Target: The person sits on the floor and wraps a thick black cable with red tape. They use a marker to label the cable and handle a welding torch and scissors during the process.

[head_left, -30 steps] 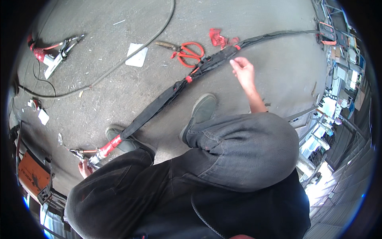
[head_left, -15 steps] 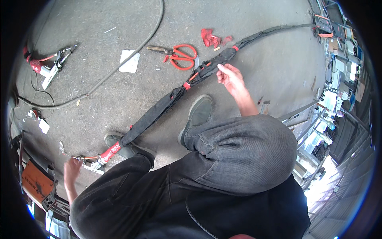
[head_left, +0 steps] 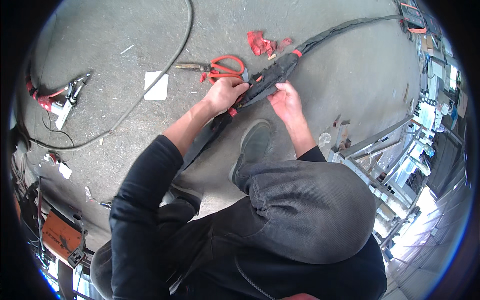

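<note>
So the long black-wrapped cable bundle is running diagonally past both hands, its ragged stretch sitting right between them. The left hand is closing thumb and fingers on the covering from the far side; the right hand is sitting half curled at the near edge, thumb against a loose flap, though I can't tell if it's really gripping. Looks to me like they're handling the frayed covering, and the next move is calling for a firm hold both sides without snagging. Orange-handled scissors are lying just beyond the left hand, a crumpled red scrap is lying farther out, and a red band is circling the bundle just nearside of the left hand.
</note>
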The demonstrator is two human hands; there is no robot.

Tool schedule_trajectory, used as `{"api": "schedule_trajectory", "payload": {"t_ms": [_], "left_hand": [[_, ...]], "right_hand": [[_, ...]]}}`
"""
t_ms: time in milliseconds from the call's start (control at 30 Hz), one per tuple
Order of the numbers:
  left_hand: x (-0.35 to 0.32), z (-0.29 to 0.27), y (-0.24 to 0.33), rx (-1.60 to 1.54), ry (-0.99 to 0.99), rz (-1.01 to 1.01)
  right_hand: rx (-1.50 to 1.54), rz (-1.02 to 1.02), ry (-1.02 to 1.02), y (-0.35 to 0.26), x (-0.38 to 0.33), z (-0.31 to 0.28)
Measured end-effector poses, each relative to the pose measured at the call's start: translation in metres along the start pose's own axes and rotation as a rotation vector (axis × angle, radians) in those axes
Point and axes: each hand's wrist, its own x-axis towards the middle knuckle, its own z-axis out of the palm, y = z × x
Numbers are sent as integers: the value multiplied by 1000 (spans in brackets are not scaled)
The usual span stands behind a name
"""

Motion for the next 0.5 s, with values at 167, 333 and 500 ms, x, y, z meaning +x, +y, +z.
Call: {"api": "schedule_trajectory", "payload": {"t_ms": [167,333,500], "left_hand": [[-14,25,-12,-49,260,208],[-28,36,-2,77,369,422],[-20,32,-7,-88,310,282]], "right_hand": [[-671,-171,338,-7,-15,14],[-1080,-102,223,-17,-27,42],[-608,109,217,-28,-26,46]]}}
